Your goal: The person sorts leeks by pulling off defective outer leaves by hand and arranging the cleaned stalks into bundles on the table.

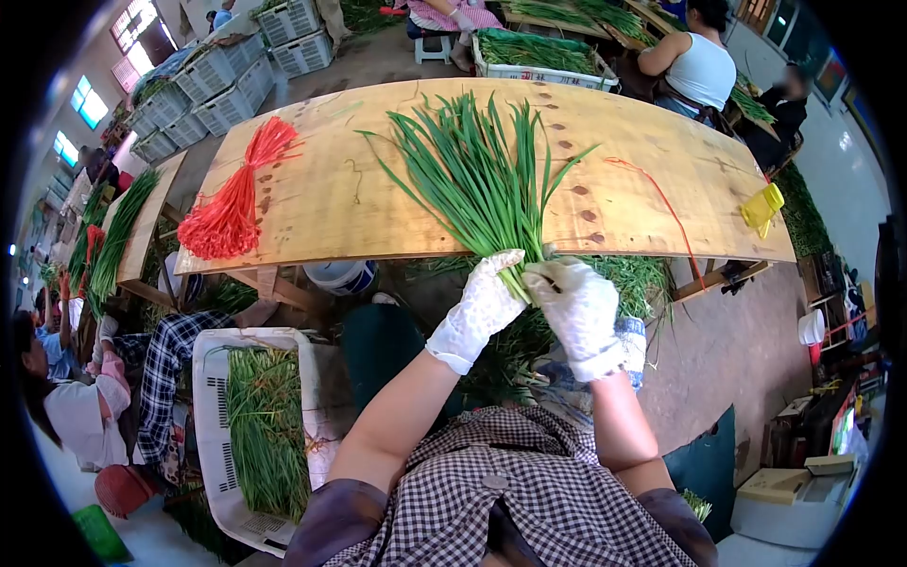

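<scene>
A bunch of green garlic chives [487,180] lies fanned out over the near edge of the wooden table, leaf tips pointing away from me. My left hand [484,300], in a white patterned glove, is wrapped round the pale stem ends. Against those stems, on the right side, my right hand [574,307] is closed in a white glove, its fingertips pinching at the bunch's base. What exactly lies between the right fingers is partly hidden. A bundle of red ties [236,194] rests on the table's left part, and a single red tie [661,197] trails over the right edge.
The wooden table [359,113] curves in front of me, with a yellow plastic object [761,206] at its right end. A white crate [210,397] of chives stands at my left, near a seated person. Behind the table are stacked crates [227,94] and other people working.
</scene>
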{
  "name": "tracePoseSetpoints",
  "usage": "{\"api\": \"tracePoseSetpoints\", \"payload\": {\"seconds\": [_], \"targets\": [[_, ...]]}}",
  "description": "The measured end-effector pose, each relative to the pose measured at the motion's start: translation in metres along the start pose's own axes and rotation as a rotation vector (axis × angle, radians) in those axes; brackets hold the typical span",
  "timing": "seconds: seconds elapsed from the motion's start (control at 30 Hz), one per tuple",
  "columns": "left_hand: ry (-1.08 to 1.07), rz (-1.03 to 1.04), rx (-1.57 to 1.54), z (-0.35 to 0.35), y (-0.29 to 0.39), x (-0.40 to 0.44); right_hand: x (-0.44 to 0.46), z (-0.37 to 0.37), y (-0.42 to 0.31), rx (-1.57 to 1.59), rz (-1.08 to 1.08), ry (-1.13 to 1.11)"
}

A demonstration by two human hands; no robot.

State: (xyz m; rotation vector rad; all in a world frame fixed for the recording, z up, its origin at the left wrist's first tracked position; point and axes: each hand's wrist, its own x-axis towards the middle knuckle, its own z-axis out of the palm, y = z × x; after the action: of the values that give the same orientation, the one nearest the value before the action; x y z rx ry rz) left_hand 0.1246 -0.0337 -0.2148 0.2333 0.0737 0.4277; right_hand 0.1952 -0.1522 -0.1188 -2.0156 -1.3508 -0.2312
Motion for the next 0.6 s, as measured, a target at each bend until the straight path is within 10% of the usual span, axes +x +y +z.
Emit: {"api": "tracePoseSetpoints", "payload": {"seconds": [0.6], "targets": [[-0.076,-0.043,-0.146,0.006,0.001,-0.003,0.001,0.003,0.014,0.536,0.332,0.174]]}}
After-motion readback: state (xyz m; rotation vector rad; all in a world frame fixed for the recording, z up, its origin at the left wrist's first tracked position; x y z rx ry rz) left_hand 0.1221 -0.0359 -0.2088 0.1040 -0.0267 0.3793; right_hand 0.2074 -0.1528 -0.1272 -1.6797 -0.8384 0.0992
